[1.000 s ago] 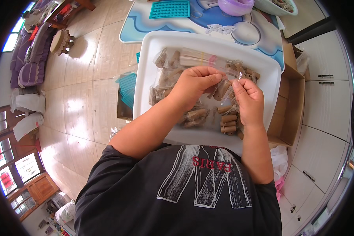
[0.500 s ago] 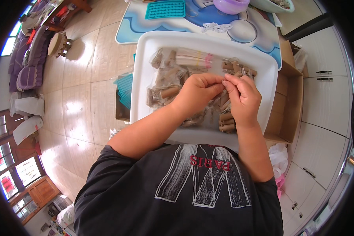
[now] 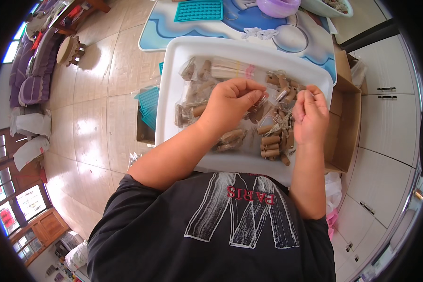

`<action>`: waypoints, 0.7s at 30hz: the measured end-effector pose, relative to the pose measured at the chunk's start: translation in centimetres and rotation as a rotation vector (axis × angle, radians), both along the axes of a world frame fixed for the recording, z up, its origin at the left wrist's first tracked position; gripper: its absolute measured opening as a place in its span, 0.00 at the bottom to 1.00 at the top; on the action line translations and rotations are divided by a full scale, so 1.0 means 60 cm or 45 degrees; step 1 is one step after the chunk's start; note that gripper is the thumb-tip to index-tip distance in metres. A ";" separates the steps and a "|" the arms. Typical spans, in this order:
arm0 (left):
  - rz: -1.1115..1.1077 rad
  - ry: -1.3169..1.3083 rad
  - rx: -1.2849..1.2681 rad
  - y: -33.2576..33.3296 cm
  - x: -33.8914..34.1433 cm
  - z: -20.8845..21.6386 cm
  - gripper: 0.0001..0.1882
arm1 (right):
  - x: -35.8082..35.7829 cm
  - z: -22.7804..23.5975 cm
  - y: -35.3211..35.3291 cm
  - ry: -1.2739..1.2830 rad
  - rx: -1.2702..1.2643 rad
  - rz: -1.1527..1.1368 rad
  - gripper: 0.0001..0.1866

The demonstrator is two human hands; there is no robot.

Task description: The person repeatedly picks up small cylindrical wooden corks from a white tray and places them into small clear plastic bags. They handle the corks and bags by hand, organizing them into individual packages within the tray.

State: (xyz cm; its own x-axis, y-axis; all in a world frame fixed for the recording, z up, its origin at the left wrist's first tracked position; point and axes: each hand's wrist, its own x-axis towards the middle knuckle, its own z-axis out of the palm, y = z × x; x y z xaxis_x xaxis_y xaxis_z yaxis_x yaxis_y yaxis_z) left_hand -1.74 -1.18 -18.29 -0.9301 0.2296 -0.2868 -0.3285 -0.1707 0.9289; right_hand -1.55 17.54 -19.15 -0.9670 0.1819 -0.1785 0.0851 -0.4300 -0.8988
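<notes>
Over a white plastic tray (image 3: 162, 101) my two hands are apart. My left hand (image 3: 230, 104) is closed in a pinch above the tray's middle; anything between its fingertips is too small to make out. Toward the tray's right wall, my right hand (image 3: 311, 117) is raised with thumb and fingers pressed together, and what they hold is hidden. Loose brown cylinders (image 3: 270, 146) lie beneath and beside my right hand. More brown cylinders sit in clear plastic bags (image 3: 197, 89) at the tray's left. A clear pack of pale strips (image 3: 228, 68) lies along its far side.
The tray rests on a blue-and-white patterned table (image 3: 155, 28). Beyond it are a teal moulded tray (image 3: 199, 10), a purple bowl (image 3: 278, 6) and a pale basin (image 3: 331, 6). An open cardboard box (image 3: 345, 127) stands right; teal trays (image 3: 149, 105) lie in a box left.
My hands, together at the fingertips before, have separated. My right hand has moved right toward the tray's wall, while my left hand has shifted slightly left.
</notes>
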 end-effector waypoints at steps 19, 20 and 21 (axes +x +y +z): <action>0.041 -0.112 0.144 -0.014 -0.005 0.001 0.05 | 0.027 -0.004 -0.032 -0.047 0.384 0.303 0.05; 0.040 -0.127 0.175 -0.017 -0.006 -0.002 0.05 | 0.027 -0.004 -0.031 -0.033 0.397 0.311 0.06; 0.036 -0.169 0.230 -0.020 -0.007 0.000 0.05 | 0.027 -0.004 -0.030 -0.019 0.409 0.320 0.06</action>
State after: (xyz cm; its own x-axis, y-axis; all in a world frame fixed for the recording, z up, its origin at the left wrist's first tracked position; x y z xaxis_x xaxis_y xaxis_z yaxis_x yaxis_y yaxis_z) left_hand -2.14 -2.36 -18.30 -0.8938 0.2623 -0.3637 -0.4385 -0.3413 0.8314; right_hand 0.05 15.71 -19.41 -0.9861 -0.0108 -0.1657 0.1659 -0.0916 -0.9819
